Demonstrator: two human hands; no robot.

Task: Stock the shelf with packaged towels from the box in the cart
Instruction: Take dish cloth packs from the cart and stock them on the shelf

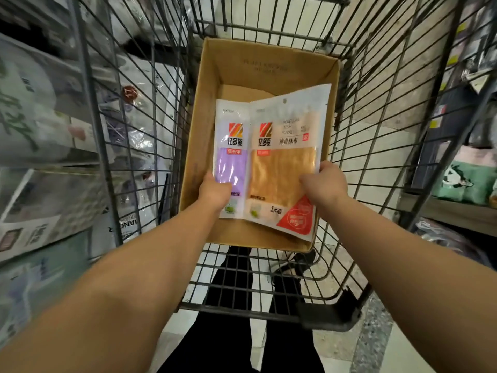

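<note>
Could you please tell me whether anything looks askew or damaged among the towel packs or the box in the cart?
Nothing looks damaged. The orange towel pack, gripped by the right hand, sits tilted and overlaps the purple towel pack held by the left hand. The cardboard box looks intact in the wire cart.

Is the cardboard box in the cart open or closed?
Open: the cardboard box shows its bare inside walls and floor, no flaps across the top.
</note>
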